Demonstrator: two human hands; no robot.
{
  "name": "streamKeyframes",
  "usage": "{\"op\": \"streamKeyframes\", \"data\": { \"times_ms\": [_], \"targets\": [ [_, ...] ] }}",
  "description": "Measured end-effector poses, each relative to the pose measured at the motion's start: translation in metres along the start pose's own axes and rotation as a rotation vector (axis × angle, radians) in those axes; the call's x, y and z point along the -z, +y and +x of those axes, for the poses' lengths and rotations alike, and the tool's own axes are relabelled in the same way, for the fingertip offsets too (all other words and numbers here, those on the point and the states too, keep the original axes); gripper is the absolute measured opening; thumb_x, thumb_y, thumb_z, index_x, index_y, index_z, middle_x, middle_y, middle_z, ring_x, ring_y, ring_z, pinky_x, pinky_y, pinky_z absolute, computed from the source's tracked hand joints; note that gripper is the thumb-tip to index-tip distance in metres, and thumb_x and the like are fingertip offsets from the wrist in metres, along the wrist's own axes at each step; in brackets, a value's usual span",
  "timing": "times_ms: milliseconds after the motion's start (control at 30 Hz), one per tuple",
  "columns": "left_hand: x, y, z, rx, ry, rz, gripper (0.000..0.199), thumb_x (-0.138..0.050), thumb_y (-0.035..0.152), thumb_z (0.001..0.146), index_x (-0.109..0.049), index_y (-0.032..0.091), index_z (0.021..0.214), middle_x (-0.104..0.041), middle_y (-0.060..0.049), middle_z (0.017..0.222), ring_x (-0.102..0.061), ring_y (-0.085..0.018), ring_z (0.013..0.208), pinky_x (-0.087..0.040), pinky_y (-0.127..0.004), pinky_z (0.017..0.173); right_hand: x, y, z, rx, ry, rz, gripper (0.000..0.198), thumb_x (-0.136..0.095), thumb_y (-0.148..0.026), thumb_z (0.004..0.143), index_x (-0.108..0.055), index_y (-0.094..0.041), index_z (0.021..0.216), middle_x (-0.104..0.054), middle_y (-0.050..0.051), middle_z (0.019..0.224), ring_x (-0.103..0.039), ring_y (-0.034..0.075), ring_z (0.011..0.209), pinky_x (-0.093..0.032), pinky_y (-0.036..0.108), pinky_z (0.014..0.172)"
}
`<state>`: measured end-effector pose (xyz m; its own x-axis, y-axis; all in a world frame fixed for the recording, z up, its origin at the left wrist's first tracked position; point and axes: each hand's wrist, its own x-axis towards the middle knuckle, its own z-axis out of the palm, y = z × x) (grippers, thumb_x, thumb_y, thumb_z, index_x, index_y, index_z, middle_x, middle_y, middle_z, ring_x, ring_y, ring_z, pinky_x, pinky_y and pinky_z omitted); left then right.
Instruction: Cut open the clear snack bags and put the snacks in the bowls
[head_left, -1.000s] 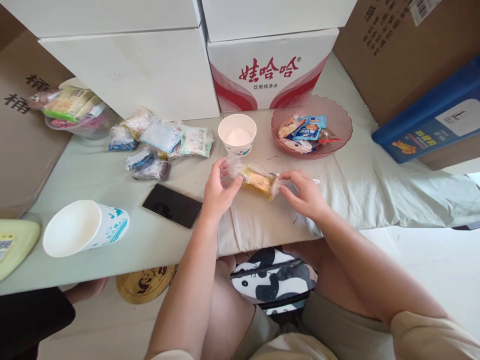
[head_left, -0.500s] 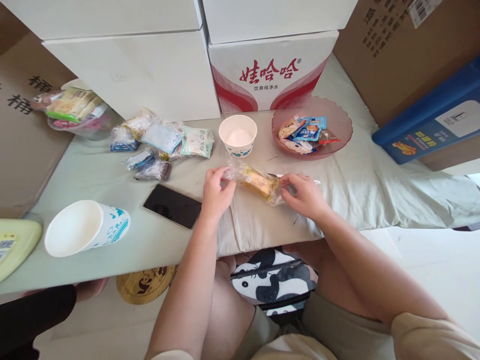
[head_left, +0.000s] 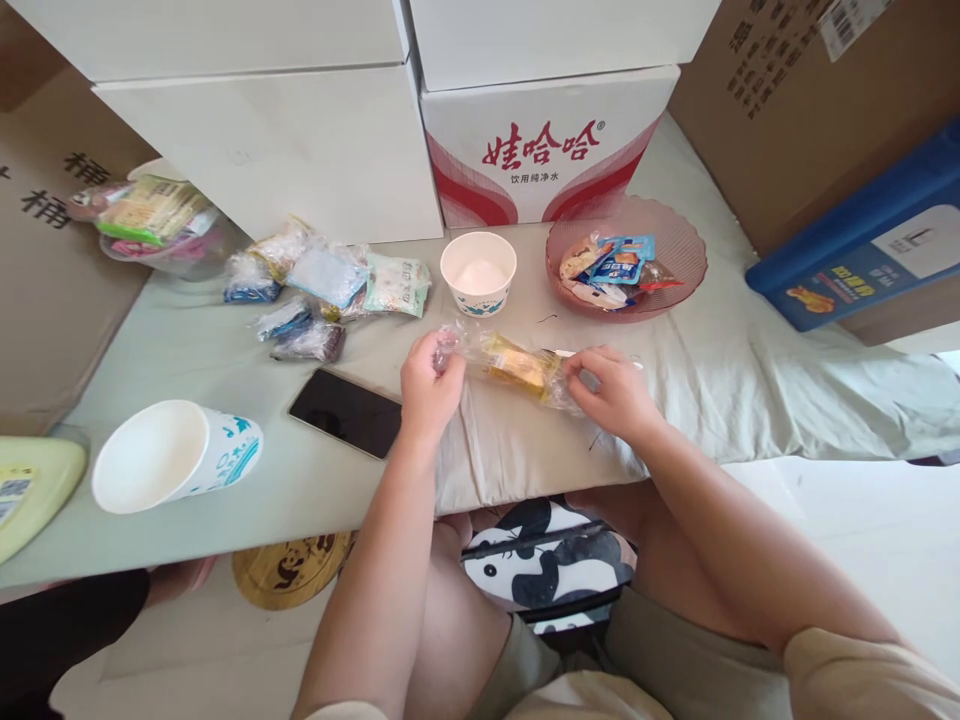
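Note:
Between my hands a wrapped snack [head_left: 519, 364] in clear and yellow plastic is stretched just above the cloth. My left hand [head_left: 433, 383] pinches the clear, crinkled end of its wrapper. At the other end, my right hand [head_left: 611, 388] grips the wrapper between thumb and fingers. A thin, light-coloured object lies behind my right hand, mostly hidden. Just beyond the snack stands a paper cup [head_left: 480, 296] with white contents. To its right, a pink glass bowl [head_left: 667, 290] holds several packaged snacks.
A black phone [head_left: 345, 412] lies left of my hands, with several snack packets [head_left: 322, 280] behind it. A paper cup [head_left: 225, 445] lies tipped at the left, near a pale green bottle [head_left: 45, 480]. White boxes [head_left: 285, 150] line the back; a blue box [head_left: 862, 240] leans at right.
My left hand has shifted slightly left and my right hand slightly right, so the wrapper ends are pulled further apart. The camera view has moved a little.

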<state>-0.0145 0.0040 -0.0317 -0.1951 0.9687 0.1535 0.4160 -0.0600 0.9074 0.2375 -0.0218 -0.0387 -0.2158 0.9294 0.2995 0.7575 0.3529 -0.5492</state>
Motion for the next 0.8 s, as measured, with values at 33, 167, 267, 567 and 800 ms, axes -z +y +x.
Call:
{"op": "streamKeyframes", "data": {
  "times_ms": [33,167,267,567,800],
  "targets": [
    [0.0,0.0,0.001,0.027,0.017,-0.043,0.014,-0.058,0.02,0.077,-0.065,0.021,0.089,-0.069,-0.003,0.093,-0.065,-0.018,0.091,-0.051,-0.028,0.083,0.002,-0.001,0.0,0.014,0.038,0.032,0.011,-0.051,-0.018,0.079,-0.061,-0.024,0.081,-0.069,0.005,0.08,-0.064,0.024,0.081,-0.049,0.038,0.076],
    [0.0,0.004,0.002,0.17,0.047,-0.269,0.009,-0.058,0.029,0.077,-0.061,0.021,0.083,-0.064,0.0,0.081,-0.062,-0.015,0.077,-0.049,-0.024,0.068,0.011,-0.01,-0.004,0.12,-0.079,0.298,0.011,-0.05,-0.019,0.08,-0.06,-0.023,0.078,-0.07,0.004,0.081,-0.065,0.02,0.077,-0.051,0.034,0.072],
    [0.0,0.011,0.001,0.27,0.015,-0.438,0.014,-0.062,0.032,0.074,-0.058,0.021,0.082,-0.061,0.001,0.08,-0.059,-0.012,0.072,-0.047,-0.023,0.063,0.011,-0.017,-0.007,0.144,-0.502,0.487,0.016,-0.051,-0.024,0.088,-0.066,-0.021,0.089,-0.073,0.003,0.082,-0.066,0.016,0.071,-0.051,0.028,0.064],
    [0.002,0.034,-0.009,0.367,-0.369,-0.816,0.034,-0.05,0.011,0.044,-0.041,0.022,0.074,-0.05,0.001,0.077,-0.048,-0.011,0.064,-0.042,-0.026,0.06,-0.013,-0.021,-0.002,0.081,-0.129,0.086,0.049,-0.065,-0.029,0.082,-0.057,-0.023,0.129,-0.065,0.013,0.125,-0.062,0.03,0.114,-0.051,0.045,0.097],
    [0.003,0.048,-0.018,0.399,-0.521,-1.136,0.036,-0.052,0.01,0.044,-0.033,0.021,0.072,-0.042,0.001,0.072,-0.032,-0.008,0.054,-0.03,-0.024,0.051,-0.025,-0.024,0.005,0.017,-0.212,0.222,0.056,-0.065,-0.032,0.083,-0.053,-0.021,0.137,-0.065,0.013,0.129,-0.062,0.031,0.118,-0.05,0.044,0.1]
  ]
}}
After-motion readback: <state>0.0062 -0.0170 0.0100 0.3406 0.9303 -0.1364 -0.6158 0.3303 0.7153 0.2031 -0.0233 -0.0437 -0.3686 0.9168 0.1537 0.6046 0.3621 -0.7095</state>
